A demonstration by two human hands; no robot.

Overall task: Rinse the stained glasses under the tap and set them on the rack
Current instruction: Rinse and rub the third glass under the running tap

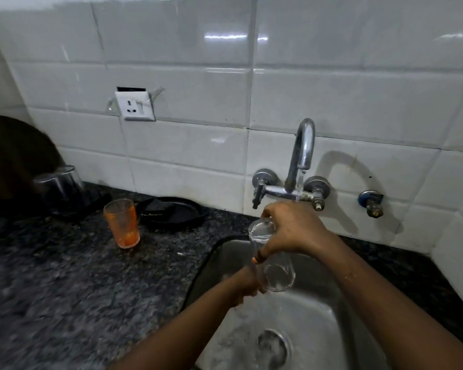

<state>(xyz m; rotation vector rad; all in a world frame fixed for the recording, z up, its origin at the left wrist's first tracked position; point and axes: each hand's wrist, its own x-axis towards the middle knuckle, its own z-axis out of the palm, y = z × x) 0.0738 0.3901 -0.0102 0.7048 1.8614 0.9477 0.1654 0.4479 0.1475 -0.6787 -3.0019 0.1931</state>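
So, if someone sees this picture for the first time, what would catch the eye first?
Probably the orange-stained glass, standing upright and alone on the dark counter left of the sink. Next, the clear glass held over the sink by both hands, the right hand at its upper end and the left hand at its lower end. Water runs from the tap just behind them.

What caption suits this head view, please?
Both hands rinse a clear glass under the running tap; an orange-stained glass waits.

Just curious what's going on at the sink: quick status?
Both hands, left and right, on clear glass over sink. Tap running. Orange-stained glass waiting on counter. Nothing in the way.
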